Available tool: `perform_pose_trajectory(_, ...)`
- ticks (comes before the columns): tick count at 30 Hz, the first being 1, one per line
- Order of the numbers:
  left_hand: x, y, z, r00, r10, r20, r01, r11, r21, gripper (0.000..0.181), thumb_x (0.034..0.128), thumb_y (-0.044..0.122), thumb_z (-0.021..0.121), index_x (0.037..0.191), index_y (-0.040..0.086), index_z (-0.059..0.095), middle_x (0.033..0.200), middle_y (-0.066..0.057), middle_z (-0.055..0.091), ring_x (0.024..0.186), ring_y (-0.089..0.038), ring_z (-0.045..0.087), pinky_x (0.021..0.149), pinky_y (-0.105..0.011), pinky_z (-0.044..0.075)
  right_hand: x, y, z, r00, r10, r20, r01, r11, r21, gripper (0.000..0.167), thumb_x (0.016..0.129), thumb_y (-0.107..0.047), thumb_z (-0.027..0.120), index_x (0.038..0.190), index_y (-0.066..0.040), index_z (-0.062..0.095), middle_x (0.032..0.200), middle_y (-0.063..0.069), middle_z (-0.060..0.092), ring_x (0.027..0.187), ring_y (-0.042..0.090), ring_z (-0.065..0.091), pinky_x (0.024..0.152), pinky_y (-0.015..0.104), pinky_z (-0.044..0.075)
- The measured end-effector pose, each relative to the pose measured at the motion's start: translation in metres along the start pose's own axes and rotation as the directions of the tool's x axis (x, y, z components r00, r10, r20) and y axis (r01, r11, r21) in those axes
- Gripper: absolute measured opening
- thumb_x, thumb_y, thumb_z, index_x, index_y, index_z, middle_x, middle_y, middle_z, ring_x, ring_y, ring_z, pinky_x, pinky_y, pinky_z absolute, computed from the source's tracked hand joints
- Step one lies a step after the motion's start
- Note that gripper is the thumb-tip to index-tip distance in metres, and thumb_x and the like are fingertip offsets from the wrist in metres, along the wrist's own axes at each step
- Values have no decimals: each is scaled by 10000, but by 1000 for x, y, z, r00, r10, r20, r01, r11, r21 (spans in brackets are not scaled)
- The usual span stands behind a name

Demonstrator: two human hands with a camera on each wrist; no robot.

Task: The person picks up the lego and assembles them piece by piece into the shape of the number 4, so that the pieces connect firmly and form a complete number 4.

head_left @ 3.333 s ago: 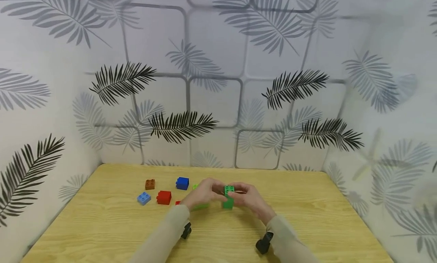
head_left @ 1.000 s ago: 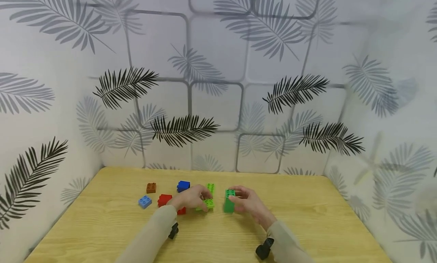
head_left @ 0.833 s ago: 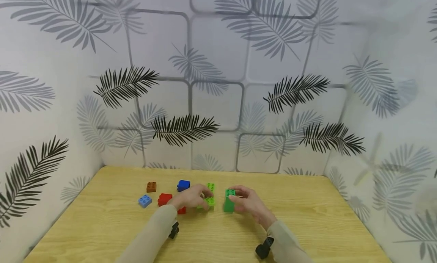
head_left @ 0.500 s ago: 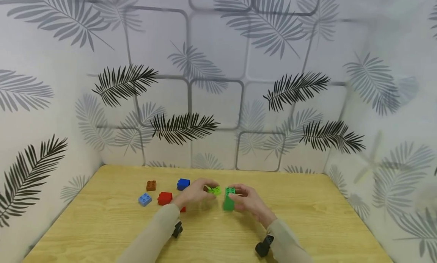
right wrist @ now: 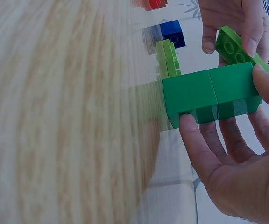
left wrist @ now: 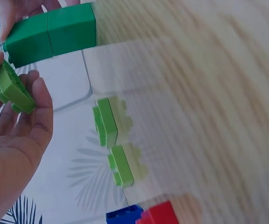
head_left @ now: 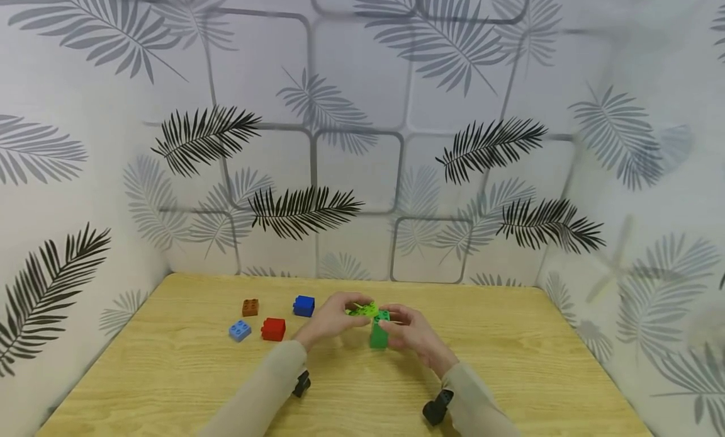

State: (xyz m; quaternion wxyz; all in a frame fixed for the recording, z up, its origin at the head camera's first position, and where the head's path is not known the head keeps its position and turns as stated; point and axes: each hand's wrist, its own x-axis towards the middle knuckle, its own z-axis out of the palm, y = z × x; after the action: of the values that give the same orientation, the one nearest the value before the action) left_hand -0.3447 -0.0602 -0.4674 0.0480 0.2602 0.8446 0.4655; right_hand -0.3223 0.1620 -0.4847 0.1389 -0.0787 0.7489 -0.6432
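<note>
Pinches a lime block (head_left: 365, 310) in the left hand (head_left: 333, 316), grips a green stack (head_left: 379, 339) with the right hand (head_left: 418, 335), has four more blocks (head_left: 274, 329) visible leftward on the table (head_left: 170, 368).

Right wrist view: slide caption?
Right hand grips two stacked green bricks; left hand holds a lime piece near their top.

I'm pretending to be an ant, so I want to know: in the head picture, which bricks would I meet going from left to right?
Light blue brick → brown brick → red brick → dark blue brick → lime brick → green stack.
</note>
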Motion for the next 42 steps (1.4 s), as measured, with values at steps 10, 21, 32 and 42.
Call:
perform_pose_trajectory(10,1,8,8,998,57,3,-57,998,-13,420,910,245,712,1302,115,639,1240,5,654,1081,-154,587,926,-390,507,0,0,0,1000,-13,14,13,1000,-4,592,909,-333,707,1401,-69,510,1401,199,516,1130,228,601,873,419,565)
perform_pose_trajectory(21,3,12,8,997,71,25,-72,996,56,407,927,269,692,1313,153,640,1270,7,614,1152,-188,564,972,-422,481,2,3,-2,1000,-25,4,26,1000,-10,572,896,-314,725,1377,-65,542,1357,170,565,1104,217,616,878,427,565)
perform_pose_trajectory(32,3,18,9,999,32,42,-35,997,73,378,973,372,608,1313,212,646,1233,48,609,1180,-189,542,988,-450,461,4,6,-5,999,-50,20,50,999,8,524,898,-246,730,1347,-33,565,1314,151,598,1085,208,636,881,426,565)
perform_pose_trajectory(42,6,19,10,1000,-3,31,0,996,85,320,950,361,646,1246,246,688,1198,60,629,1161,-182,562,995,-462,466,3,7,-9,995,-58,85,55,998,37,569,889,-216,737,1379,-15,528,1338,153,583,1108,220,638,911,428,552)
